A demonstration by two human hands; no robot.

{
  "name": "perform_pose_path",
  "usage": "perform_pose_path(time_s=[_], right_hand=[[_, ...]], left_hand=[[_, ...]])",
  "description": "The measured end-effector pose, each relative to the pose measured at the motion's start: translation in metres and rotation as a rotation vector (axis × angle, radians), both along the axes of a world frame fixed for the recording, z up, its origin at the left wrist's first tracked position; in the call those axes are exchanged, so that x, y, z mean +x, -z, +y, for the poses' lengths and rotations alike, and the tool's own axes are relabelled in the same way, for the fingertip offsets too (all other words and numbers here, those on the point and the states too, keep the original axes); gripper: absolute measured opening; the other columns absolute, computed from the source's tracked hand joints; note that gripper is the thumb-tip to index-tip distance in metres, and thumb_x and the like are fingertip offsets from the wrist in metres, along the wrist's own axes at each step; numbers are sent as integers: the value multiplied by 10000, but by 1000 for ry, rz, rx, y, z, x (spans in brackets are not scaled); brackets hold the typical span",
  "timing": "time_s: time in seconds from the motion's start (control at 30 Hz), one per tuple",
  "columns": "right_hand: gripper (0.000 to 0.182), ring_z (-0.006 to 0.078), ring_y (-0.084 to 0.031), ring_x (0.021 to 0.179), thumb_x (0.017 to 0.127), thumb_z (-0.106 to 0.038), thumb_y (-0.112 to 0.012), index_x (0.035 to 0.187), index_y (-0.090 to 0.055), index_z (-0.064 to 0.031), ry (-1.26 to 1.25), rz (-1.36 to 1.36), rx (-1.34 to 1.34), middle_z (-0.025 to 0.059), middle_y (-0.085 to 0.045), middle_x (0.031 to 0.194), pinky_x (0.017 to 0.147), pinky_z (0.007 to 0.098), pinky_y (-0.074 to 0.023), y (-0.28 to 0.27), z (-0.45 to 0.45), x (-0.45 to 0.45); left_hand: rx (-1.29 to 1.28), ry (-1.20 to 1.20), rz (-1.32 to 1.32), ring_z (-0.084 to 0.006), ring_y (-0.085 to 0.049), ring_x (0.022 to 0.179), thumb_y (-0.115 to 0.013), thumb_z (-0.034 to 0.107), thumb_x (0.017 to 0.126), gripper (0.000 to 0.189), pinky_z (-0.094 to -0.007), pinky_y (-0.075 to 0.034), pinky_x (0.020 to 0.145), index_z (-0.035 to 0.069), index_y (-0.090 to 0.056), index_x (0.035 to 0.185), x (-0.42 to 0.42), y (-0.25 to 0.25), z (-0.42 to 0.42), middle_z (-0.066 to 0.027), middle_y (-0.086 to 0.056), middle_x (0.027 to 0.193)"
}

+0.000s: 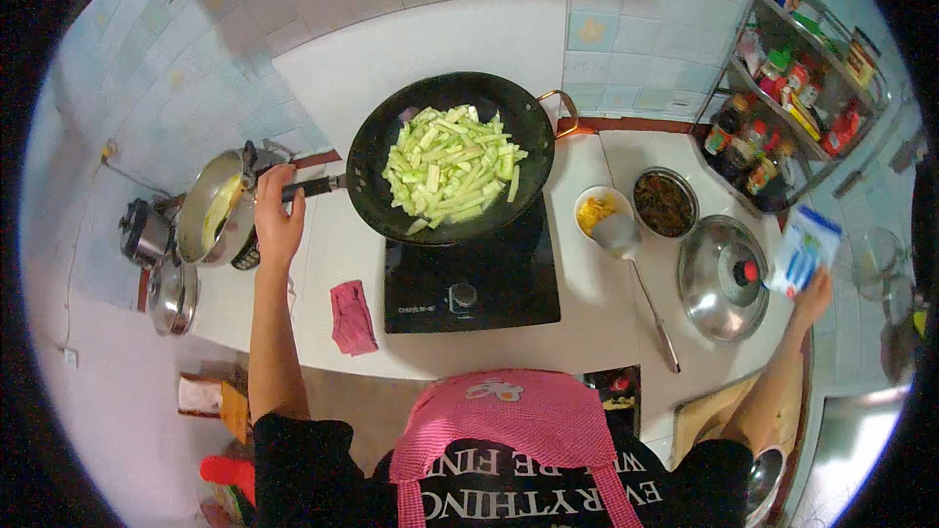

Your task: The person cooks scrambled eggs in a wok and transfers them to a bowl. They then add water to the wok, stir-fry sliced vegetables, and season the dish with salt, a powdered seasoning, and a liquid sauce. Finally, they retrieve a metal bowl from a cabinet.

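My left hand [279, 224] grips the end of the black handle [317, 186] of a wok. The wok [367, 191] sits on a black induction cooker [469, 282] and holds pale green vegetable strips [455, 161]. Off to the right, my right hand [813, 299] holds a white and blue plastic packet [805, 249] by its lower end, beside a domed steel lid [722, 286]. A long-handled turner [649, 301] rests its blade over a white bowl [584, 194] of yellow bits [596, 211]. Next to it stands a steel bowl [689, 191] of dark brown food [662, 202].
A folded pink cloth [353, 317] lies left of the cooker. Behind my left hand stands a steel pan [192, 216], with a lidded pot [172, 293] nearby. A metal rack [814, 37] of bottles and packets fills the back right corner. A wooden board [693, 418] lies near my right forearm.
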State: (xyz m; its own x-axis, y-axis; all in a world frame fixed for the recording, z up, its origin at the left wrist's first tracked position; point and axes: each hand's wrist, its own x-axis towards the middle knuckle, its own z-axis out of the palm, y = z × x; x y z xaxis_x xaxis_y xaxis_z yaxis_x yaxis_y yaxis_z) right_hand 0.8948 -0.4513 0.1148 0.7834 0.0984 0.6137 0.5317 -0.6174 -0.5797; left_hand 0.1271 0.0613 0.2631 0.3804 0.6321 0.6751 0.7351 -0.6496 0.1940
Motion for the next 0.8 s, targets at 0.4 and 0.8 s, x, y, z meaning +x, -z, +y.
perform_pose_path(time_s=[0.4, 0.8], right_hand=[[355, 402, -588, 738, 892, -354, -489, 798, -606, -32, -506, -257, -281, 219, -609, 772, 656, 469, -457, -255, 322, -333], [380, 373, -606, 624, 900, -382, -467, 747, -596, -58, -447, -523, -429, 188, -616, 684, 564, 485, -479, -281, 382, -409]], left_hand=[[-16, 46, 432, -334, -552, 843, -654, 353, 771, 414, -446, -412, 727, 29, -569, 1014, -81, 42, 84, -142, -589, 886], [80, 27, 355, -277, -544, 767, -683, 364, 726, 343, -404, -387, 676, 56, -563, 815, -81, 48, 84, -94, -561, 771]])
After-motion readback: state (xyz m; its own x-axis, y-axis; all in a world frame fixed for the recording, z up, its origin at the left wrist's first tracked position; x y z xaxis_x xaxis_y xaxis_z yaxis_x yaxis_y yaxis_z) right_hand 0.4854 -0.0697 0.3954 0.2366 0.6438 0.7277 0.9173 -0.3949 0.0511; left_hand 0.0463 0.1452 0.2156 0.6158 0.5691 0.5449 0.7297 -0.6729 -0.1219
